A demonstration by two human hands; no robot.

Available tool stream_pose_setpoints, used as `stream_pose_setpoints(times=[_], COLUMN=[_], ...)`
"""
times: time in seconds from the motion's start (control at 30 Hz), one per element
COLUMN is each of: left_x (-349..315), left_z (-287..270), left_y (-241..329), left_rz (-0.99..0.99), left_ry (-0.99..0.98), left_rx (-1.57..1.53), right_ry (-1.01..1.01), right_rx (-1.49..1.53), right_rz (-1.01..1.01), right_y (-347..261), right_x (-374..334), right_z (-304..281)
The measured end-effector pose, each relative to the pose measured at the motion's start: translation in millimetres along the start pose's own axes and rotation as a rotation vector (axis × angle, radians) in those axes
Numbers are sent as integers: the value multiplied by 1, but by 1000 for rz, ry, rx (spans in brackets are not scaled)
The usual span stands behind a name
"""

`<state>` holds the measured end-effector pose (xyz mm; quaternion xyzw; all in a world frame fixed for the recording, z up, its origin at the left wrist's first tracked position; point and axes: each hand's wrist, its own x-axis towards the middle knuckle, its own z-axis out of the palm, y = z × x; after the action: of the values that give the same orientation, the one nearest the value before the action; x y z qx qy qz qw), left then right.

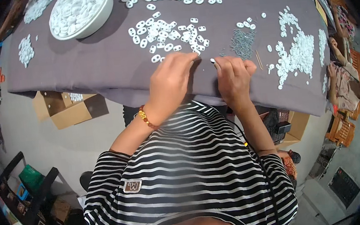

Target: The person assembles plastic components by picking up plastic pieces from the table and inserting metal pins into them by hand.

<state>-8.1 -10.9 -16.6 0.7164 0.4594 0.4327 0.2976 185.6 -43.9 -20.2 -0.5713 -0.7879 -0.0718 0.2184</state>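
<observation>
My left hand (170, 79) has its thumb and fingers drawn together at the near edge of a loose group of white oval plastic pieces with two holes (162, 30). Whatever lies between those fingertips is hidden. To its right, my right hand (233, 80) is closed, pinching a small white plastic piece (212, 60) with a dark spot at its tip. Just beyond the right hand is a heap of small grey metal pins (242, 42). Both hands are just above the cloth, apart from each other.
A white bowl (105, 14) heaped with white pieces stands at the far left. More small white pieces (301, 54) spread at the right, beside two thin wooden sticks (259, 59). Grey cloth (78, 70) covers the table. An open cardboard box (71, 113) sits below; another person (344, 85) is at the right.
</observation>
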Motion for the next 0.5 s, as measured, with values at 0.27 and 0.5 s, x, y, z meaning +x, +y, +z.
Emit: stream_pose_setpoints(times=[0.27, 0.5], left_x=[12, 17], left_z=[24, 34], left_y=[5, 9], left_rz=[284, 265], left_ry=[-198, -159], left_rx=[-30, 31], right_ry=[16, 87], right_rx=[189, 278], right_rz=[54, 733], right_y=[7, 83], right_x=[-5, -20], right_z=[-9, -35])
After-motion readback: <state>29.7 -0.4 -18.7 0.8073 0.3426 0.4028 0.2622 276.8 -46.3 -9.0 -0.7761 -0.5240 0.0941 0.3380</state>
